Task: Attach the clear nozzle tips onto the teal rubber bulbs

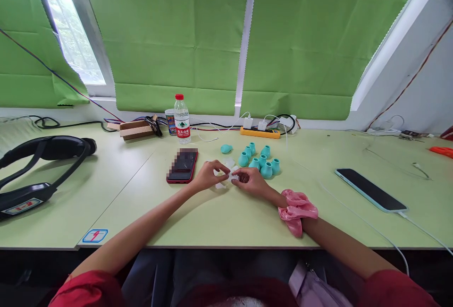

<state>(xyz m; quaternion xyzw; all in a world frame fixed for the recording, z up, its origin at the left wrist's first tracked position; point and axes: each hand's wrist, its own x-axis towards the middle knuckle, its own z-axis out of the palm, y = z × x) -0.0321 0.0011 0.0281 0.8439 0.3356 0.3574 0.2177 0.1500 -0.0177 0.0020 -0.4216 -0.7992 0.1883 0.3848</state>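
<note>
My left hand (209, 175) and my right hand (252, 182) meet over the table, thumb and fingertips pinched. Between them they hold a small white translucent piece (232, 176), its shape mostly covered by the fingers. Similar thin white pieces (221, 185) lie on the table under and beside my fingers. Just behind and to the right of my right hand stand several small turquoise vase-shaped pieces (266, 170) with open necks. One more turquoise piece (226, 148) lies on its side, apart from that group. A pink scrunchie (296, 210) circles my right wrist.
A red-cased phone (182, 165) lies left of my hands; another phone (371, 190) charges at right. Behind stand a water bottle (182, 120), a cup (171, 122), an open cardboard box (137, 130) and an orange power strip (260, 132). A black headset (46, 170) sits far left.
</note>
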